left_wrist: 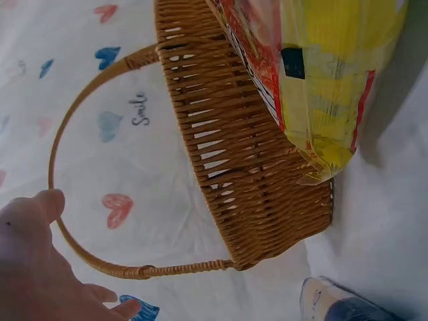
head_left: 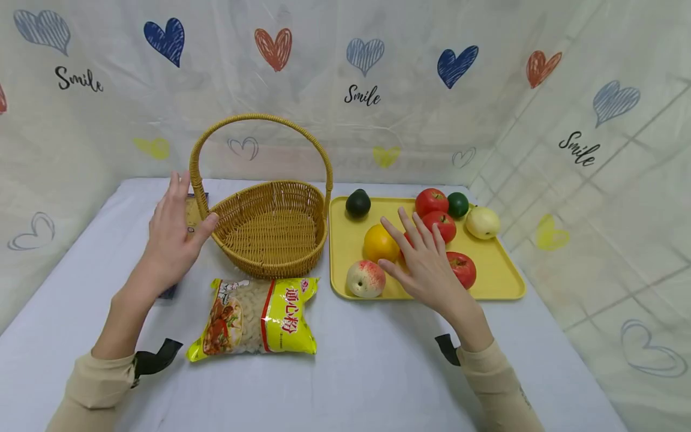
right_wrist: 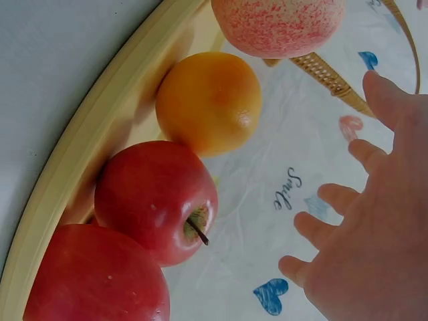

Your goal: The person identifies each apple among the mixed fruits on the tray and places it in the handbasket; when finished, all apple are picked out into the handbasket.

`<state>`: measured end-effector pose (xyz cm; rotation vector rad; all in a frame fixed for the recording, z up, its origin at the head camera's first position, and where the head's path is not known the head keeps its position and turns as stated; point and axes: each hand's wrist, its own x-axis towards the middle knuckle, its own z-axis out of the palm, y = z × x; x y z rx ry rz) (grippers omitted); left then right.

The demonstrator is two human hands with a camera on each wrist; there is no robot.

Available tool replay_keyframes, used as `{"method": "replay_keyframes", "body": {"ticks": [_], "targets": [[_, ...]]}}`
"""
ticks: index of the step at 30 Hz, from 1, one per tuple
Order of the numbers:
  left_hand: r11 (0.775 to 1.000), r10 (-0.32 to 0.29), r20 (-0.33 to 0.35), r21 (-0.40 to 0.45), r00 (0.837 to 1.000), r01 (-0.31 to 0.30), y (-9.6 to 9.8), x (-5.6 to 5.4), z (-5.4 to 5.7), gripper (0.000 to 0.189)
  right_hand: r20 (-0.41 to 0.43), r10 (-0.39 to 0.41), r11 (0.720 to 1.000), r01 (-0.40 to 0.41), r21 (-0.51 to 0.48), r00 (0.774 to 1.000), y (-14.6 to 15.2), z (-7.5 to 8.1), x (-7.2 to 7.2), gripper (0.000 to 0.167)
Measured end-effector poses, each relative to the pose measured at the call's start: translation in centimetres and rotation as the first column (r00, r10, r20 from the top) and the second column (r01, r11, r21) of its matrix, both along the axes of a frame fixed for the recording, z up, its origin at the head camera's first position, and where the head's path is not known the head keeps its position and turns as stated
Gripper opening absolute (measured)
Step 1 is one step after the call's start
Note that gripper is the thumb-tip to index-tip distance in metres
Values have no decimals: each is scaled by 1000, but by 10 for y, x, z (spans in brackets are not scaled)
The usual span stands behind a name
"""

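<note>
My left hand [head_left: 175,240] is raised with fingers straight and thumb spread, beside the handle of a wicker basket [head_left: 270,237]. In the head view its thumb overlaps the basket's left side. Nothing lies inside the basket. My right hand [head_left: 429,270] hovers with fingers spread over a yellow tray [head_left: 493,273] of fruit, grasping nothing. Near its fingers are an orange [head_left: 380,242], a peach [head_left: 366,279] and red apples [head_left: 461,270]. One apple is mostly hidden behind this hand.
A yellow bag of pasta [head_left: 254,318] lies in front of the basket. Behind my left hand a package [head_left: 192,213] is partly hidden. Farther back on the tray are a dark green avocado [head_left: 358,204], a green fruit [head_left: 457,204] and a pale yellow fruit [head_left: 483,222].
</note>
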<state>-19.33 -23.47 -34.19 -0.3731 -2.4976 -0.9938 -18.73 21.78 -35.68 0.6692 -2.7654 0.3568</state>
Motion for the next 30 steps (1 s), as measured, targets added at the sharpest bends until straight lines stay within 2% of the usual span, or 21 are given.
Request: {"method": "replay_keyframes", "body": {"ticks": [3,6,9,13,15,18,24,30], "targets": [[990,-65,73,127,995,55,-6,-7,-1,85,15,-7,1000,7,6,1000,0,1,1,80],[964,-138,141,248,980,100,-12,-13,-4,89,20,-12,1000,12,12,1000,0,0,2,79],[926,-197,186,358,963,121,-15,-20,-7,94,20,-16,1000,15,15,1000,1,-1,3,79],[861,-263,220,493,939,125,-17,-28,-12,97,23,-18,1000,18,11,1000,3,-3,6,76],[844,-279,237,523,931,120,-18,-30,-14,97,28,-16,1000,16,8,999,5,-4,7,74],[841,-287,246,528,926,120,-19,-32,-16,95,42,-20,1000,20,2,999,11,-4,6,72],[825,-341,226,537,913,175,-15,-36,-15,92,93,-71,997,72,-9,993,30,-3,3,73],[832,-354,215,517,910,202,-13,-40,-13,92,153,-119,993,119,10,981,52,-7,3,73]]}}
